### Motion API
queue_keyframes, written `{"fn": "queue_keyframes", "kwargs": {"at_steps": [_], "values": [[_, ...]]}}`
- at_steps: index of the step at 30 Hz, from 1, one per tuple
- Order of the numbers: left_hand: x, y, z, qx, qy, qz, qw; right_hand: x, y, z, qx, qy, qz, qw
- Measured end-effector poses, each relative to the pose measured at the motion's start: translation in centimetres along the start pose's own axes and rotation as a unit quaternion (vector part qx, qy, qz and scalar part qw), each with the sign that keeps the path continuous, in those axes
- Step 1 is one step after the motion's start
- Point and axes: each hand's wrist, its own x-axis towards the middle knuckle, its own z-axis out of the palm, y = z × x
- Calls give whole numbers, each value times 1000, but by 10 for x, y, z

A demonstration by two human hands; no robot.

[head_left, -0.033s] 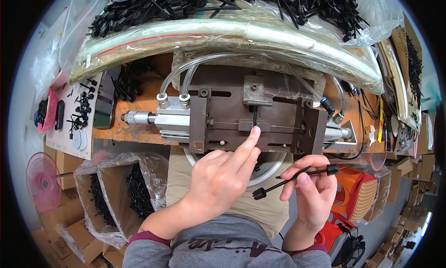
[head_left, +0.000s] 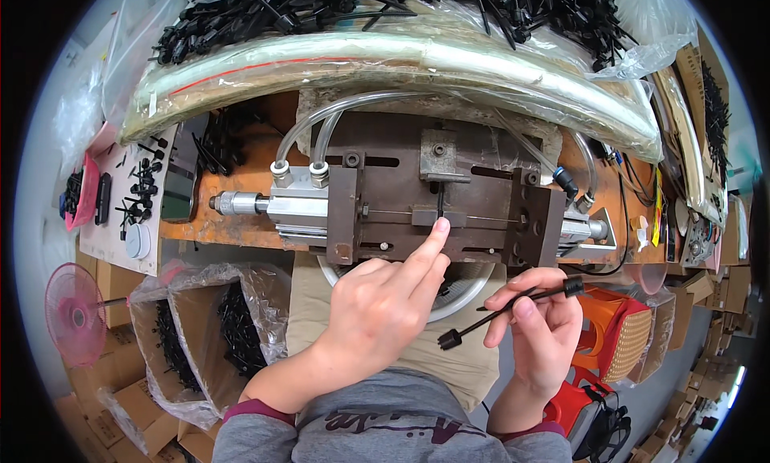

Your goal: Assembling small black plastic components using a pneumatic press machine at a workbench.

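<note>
My left hand (head_left: 389, 303) reaches over the front of a dark metal fixture (head_left: 393, 154). Its index finger is stretched out, the tip resting on the near end of a thin black rod (head_left: 440, 197) at the fixture's middle block (head_left: 425, 217). The other fingers are bent, and the thumb is hidden. To the right, in front of the fixture, my right hand (head_left: 537, 323) is closed on thin black plastic rods with knobbed heads. One ribbed head (head_left: 450, 339) points lower left, another (head_left: 573, 287) upper right.
Air cylinders (head_left: 297, 209) with clear hoses (head_left: 353, 102) flank the fixture. Behind it, a plastic-wrapped ledge (head_left: 385, 54) bears a heap of black rods (head_left: 265, 14). Plastic-lined boxes (head_left: 210, 335) of black parts stand lower left, near a pink fan (head_left: 74, 317). An orange chair (head_left: 601, 327) is at right.
The rods in my right hand have tipped slightly, the lower-left head shifting a little down and right. My left hand has stayed in place.
</note>
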Motion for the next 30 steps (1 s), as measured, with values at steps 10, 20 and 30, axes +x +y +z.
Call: {"fn": "queue_keyframes", "kwargs": {"at_steps": [10, 20, 30], "values": [[1, -2, -5, -23, -14, -9, 1000, 5, 5, 1, 16, 46, 27, 998], [-17, 10, -33, -313, -41, -16, 949, 9, 10, 6, 44, 32, 42, 998], [-21, 6, -35, -310, -42, 47, 949, 8, 11, 10, 67, -27, 90, 993]]}}
